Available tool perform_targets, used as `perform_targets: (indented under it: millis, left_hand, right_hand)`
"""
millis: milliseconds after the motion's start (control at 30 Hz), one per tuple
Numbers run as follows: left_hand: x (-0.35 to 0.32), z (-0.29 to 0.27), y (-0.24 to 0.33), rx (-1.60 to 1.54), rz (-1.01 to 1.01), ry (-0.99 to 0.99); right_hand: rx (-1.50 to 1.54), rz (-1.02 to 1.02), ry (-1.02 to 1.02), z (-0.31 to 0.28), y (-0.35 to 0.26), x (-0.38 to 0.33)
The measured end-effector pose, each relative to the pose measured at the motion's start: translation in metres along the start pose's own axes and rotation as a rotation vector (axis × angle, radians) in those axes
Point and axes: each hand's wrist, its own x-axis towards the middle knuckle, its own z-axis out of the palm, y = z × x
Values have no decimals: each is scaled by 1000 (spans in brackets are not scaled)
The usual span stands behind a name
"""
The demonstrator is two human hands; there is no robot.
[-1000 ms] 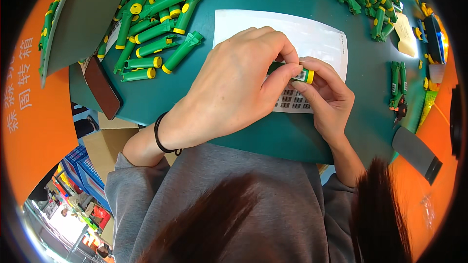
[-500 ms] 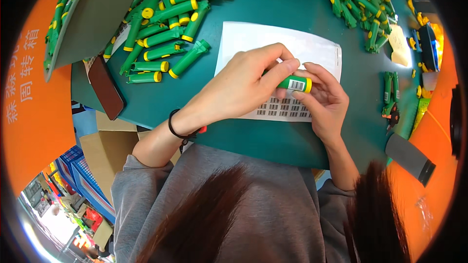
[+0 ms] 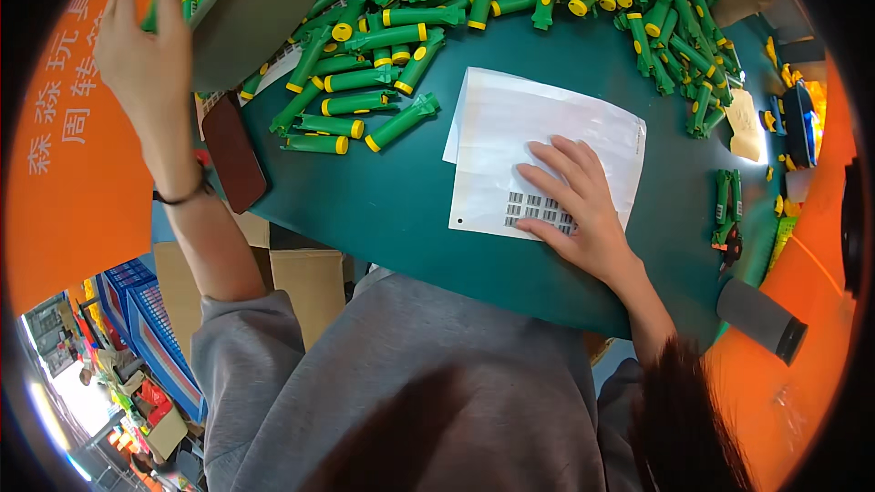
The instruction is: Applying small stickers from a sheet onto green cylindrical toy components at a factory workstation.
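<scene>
I see my right hand (image 3: 574, 205) lying flat, fingers spread, on a white label sheet (image 3: 538, 141) on the green table (image 3: 401, 200). My left hand (image 3: 146, 55) is raised at the far left, touching a grey tray (image 3: 260, 5) of green tubes. More green-and-yellow tubes (image 3: 392, 36) lie heaped beyond the sheet.
</scene>
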Motion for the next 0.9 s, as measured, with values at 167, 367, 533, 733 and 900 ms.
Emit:
perform_targets:
  millis: [167, 367, 533, 733, 900]
  left_hand:
    - [-125, -23, 130, -617, 129, -931]
    - [-200, -14, 141, -755, -51, -978]
    - [-200, -12, 143, -782, -71, -969]
    - [-204, -11, 142, -778, -73, -983]
    - [-206, -10, 147, -790, -139, -897]
  right_hand:
    - [65, 42, 24, 1, 5, -1]
    - [-70, 212, 209, -15, -9, -14]
    - [-144, 787, 302, -35, -21, -46]
    - [880, 751, 485, -22, -31, -49]
    - [843, 801, 427, -21, -21, -58]
